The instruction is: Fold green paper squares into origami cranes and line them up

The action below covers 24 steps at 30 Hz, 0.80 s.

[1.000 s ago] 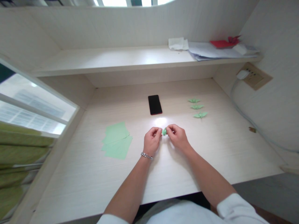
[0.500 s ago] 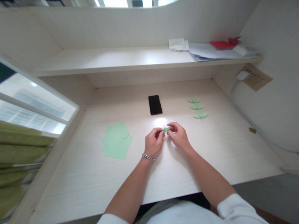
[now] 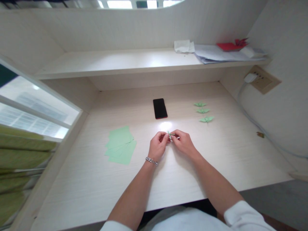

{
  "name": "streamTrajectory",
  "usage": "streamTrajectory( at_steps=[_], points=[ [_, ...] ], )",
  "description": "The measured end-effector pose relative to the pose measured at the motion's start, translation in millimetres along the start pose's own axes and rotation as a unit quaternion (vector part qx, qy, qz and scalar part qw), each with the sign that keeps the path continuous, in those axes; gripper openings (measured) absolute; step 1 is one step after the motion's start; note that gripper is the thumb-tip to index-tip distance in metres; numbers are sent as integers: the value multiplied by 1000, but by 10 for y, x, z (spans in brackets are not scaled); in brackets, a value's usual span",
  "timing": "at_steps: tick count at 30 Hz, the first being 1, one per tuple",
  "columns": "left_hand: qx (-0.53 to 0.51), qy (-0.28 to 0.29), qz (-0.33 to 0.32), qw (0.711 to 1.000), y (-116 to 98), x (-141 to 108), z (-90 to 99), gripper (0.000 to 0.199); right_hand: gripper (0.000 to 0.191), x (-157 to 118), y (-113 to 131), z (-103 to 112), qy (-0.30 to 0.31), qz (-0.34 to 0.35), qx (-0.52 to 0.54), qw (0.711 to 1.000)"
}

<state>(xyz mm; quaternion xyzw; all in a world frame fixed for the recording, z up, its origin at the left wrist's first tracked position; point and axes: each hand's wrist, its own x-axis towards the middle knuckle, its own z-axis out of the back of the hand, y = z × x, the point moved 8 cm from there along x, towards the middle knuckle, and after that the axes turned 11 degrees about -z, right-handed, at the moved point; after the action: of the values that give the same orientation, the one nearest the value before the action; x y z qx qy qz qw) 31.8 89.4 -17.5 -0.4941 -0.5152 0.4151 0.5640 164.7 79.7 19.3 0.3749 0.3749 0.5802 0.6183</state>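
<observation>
Between my fingertips is a small folded green paper crane (image 3: 169, 135), partly covered by the fingers. My left hand (image 3: 158, 145) pinches it from the left, and a silver chain bracelet (image 3: 151, 161) circles that wrist. From the other side my right hand (image 3: 184, 143) grips it with thumb and index finger. Three finished-looking green paper cranes (image 3: 203, 111) lie in a column on the desk to the right. Off to the left, several square sheets of green paper (image 3: 121, 144) are fanned out over one another.
A black phone (image 3: 160, 108) lies just beyond my hands. Papers (image 3: 223, 54), a red folded piece (image 3: 241, 42) and a white tissue (image 3: 184, 46) sit on the shelf (image 3: 120, 61). A plugged-in white cable (image 3: 250, 117) runs down the right side.
The crane has turned in my fingers and now shows a narrow edge instead of its spread wings. Both hands have shifted only slightly.
</observation>
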Motion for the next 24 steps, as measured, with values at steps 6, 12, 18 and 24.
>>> streamTrajectory(
  at_steps=[6, 12, 18, 24],
  points=[
    [34, 10, 18, 999, 24, -30, 6, 29, 16, 70, -252, -91, 52, -98, 99, 989],
    [143, 61, -23, 988, -156, -17, 11, 20, 8, 30, -114, -37, 60, -27, -51, 997],
    [159, 90, -12, 983, -249, -20, -11, 22, 14, -18, -22, -48, 99, -12, -37, 994],
    [172, 100, -18, 980, -265, -17, -11, 30, 21, -24, -90, -134, 152, -69, 75, 983]
  ],
)
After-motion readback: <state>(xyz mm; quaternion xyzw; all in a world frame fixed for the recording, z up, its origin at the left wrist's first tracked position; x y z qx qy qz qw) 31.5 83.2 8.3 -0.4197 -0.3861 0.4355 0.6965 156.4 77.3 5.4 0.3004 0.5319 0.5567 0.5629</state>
